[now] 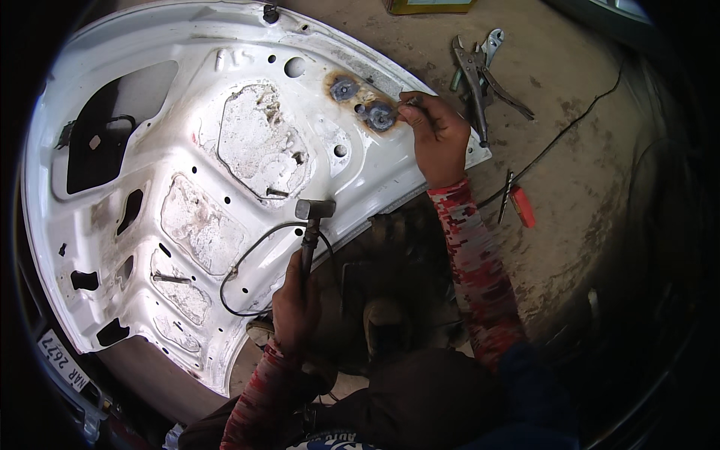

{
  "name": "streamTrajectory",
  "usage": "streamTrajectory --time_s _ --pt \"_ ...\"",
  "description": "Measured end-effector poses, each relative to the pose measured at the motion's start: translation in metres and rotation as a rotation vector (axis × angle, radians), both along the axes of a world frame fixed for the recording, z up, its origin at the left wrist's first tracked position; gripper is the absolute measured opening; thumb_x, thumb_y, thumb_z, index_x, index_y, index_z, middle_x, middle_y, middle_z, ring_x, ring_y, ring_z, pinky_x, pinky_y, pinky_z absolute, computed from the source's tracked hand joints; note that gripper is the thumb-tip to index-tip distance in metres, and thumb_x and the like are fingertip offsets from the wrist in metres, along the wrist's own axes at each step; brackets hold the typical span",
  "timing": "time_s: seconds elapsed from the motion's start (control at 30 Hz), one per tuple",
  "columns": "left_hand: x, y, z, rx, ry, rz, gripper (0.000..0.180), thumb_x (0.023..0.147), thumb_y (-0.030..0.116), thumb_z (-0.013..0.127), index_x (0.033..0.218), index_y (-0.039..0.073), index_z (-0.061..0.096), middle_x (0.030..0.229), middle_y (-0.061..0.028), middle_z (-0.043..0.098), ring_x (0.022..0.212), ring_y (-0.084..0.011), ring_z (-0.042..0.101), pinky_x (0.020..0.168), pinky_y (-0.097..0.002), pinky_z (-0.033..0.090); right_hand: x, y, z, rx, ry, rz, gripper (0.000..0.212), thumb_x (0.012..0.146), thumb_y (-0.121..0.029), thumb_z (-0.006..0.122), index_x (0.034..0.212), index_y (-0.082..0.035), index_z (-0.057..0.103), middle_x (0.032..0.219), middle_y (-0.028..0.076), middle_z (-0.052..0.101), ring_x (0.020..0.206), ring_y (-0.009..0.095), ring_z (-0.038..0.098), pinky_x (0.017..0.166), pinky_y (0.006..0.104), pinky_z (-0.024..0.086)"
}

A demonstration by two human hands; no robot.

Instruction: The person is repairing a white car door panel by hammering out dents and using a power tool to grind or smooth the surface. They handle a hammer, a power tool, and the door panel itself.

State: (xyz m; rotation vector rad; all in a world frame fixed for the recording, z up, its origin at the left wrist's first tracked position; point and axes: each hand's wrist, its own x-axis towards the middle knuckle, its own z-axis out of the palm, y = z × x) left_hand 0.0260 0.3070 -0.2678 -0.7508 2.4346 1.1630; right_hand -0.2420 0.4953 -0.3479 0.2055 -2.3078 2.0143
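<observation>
Head view: white panel (352,187) fills left and centre; two grey spots (380,117) with brown scorch rings sit near its upper right edge. Left grip (296,307) clamped around hammer (315,209), head upward over the panel; contact with panel cannot be told. Right grip (439,135) beside the lower spot, thumb and fingers bunched; cannot tell what, if anything, they pinch. Bolt (277,193) near hammer head; black cable (253,249) loops over panel. Pliers (470,73) on floor (570,172), upper right; drill bit (506,196) beside red piece (523,208), right of right forearm.
</observation>
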Motion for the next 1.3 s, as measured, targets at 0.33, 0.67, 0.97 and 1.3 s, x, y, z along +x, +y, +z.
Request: streamTrajectory --time_s 0.33,0.67,0.97,1.3 --pt "-0.006 -0.002 0.006 0.011 -0.003 -0.032 0.052 0.100 0.011 0.056 0.149 -0.002 0.045 0.107 -0.0297 0.070 0.085 -0.0408 0.073 0.071 -0.0422 0.054 -0.004 0.000 0.010 0.174 0.099 0.062 0.009 0.089 0.001 0.073 0.098 0.004 0.074 0.090 0.011 0.075 0.081 0.017 0.071 0.076 0.0299 0.055" --pt "-0.005 0.008 0.006 -0.001 0.074 -0.020 0.050 0.101 0.012 0.055 0.148 -0.001 0.046 0.098 -0.0303 0.070 0.083 -0.0451 0.072 0.067 -0.0451 0.054 -0.004 0.000 0.009 0.220 0.175 0.084 0.011 0.088 -0.001 0.075 0.098 0.003 0.075 0.090 0.011 0.076 0.078 0.018 0.071 0.072 0.0307 0.055" --pt "-0.004 0.012 0.004 -0.018 0.091 -0.030 0.051 0.101 0.012 0.055 0.150 0.001 0.044 0.092 -0.0298 0.069 0.079 -0.0450 0.071 0.065 -0.0452 0.053 -0.005 -0.001 0.009 0.208 0.235 0.051 0.010 0.087 -0.007 0.076 0.095 0.000 0.076 0.086 0.013 0.074 0.073 0.025 0.070 0.067 0.0341 0.054" --pt "-0.002 0.010 0.003 0.019 0.108 -0.022 0.055 0.100 0.011 0.054 0.153 0.005 0.041 0.087 -0.0298 0.068 0.079 -0.0473 0.069 0.065 -0.0480 0.053 -0.010 -0.001 0.009 0.230 0.295 0.108 0.012 0.087 -0.011 0.078 0.094 -0.001 0.076 0.084 0.013 0.074 0.071 0.027 0.071 0.066 0.0337 0.054"
